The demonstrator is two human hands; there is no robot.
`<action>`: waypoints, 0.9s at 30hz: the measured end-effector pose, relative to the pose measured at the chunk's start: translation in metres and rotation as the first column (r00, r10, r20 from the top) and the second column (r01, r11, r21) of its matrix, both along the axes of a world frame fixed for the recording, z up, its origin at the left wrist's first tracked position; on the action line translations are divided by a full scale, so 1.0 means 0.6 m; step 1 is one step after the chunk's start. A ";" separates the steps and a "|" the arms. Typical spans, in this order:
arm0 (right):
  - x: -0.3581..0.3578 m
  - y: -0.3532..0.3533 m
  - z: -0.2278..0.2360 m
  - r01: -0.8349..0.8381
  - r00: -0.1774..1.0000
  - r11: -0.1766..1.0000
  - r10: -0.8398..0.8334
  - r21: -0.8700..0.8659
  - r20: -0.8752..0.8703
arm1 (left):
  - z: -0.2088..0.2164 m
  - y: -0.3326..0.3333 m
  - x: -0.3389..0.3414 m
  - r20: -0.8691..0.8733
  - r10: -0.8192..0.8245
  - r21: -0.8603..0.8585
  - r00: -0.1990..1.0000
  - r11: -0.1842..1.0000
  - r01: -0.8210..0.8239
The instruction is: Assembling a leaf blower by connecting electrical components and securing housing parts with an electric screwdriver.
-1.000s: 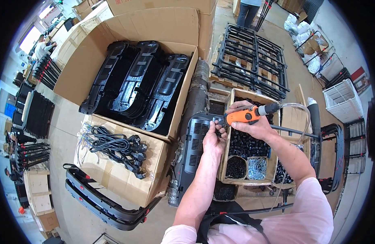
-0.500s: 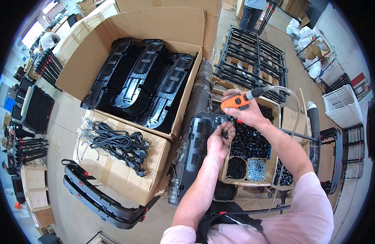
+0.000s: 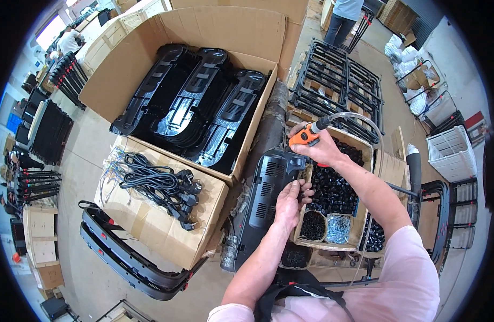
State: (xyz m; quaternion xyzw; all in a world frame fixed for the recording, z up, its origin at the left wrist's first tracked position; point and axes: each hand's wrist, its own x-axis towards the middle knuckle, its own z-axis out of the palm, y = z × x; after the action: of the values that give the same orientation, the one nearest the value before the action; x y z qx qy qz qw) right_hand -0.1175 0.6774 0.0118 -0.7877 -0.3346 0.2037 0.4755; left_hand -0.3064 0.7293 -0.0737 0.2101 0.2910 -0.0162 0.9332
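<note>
At the far left, black metal frames (image 3: pixel 48 134) stand in rows on the floor. A long black plastic bumper-like part (image 3: pixel 123 260) lies in front of a closed carton bearing a heap of black power cords (image 3: pixel 158 185). Behind it, a large open carton (image 3: pixel 150 70) holds several black moulded panels (image 3: pixel 204 115) stacked on edge. Right of that, a black vented housing (image 3: pixel 266 196) lies on the bench. The left hand (image 3: pixel 290 201) rests on its right edge, its grip narrow, fingers pinched together on something too small to tell. Just above, the right hand (image 3: pixel 322 150) has its grip closed around an orange powered screwdriver (image 3: pixel 306 135), tip down on the housing's top corner, a hose trailing from it. Beside both hands, a wooden tray (image 3: pixel 365 214) holds black fasteners and silvery screws. Farther right stands a white crate (image 3: pixel 451 153).
</note>
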 end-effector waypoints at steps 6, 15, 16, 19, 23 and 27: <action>0.004 0.002 -0.009 -0.035 0.999 0.999 0.034 0.039 0.031 | -0.027 0.005 -0.019 0.027 -0.010 0.052 1.000 0.999 0.008; 0.005 -0.001 -0.018 -0.045 0.999 0.998 0.045 0.036 0.005 | -0.023 0.012 -0.036 -0.060 0.119 0.077 0.991 0.990 -0.115; 0.001 0.002 -0.014 -0.046 0.999 0.998 0.046 0.037 0.004 | -0.017 0.015 -0.036 -0.072 0.159 0.035 0.985 0.987 -0.156; -0.018 0.006 0.003 0.000 0.999 0.998 0.002 0.064 -0.042 | -0.013 0.028 -0.039 -0.092 0.215 -0.029 0.972 0.976 -0.218; -0.066 -0.013 0.047 0.021 0.976 0.981 0.021 0.191 -0.219 | -0.016 0.053 -0.033 -0.122 0.241 -0.097 0.963 0.963 -0.253; -0.100 -0.027 0.074 -0.077 0.966 0.980 0.119 0.181 -0.230 | -0.021 0.069 -0.014 -0.174 0.327 -0.227 0.929 0.904 -0.361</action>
State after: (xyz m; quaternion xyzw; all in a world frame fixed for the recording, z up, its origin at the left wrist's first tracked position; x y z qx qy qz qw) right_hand -0.1775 0.6609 0.0560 -0.6961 -0.3297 0.2911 0.5674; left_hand -0.3151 0.7704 -0.0864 0.0319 0.3798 0.0978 0.9193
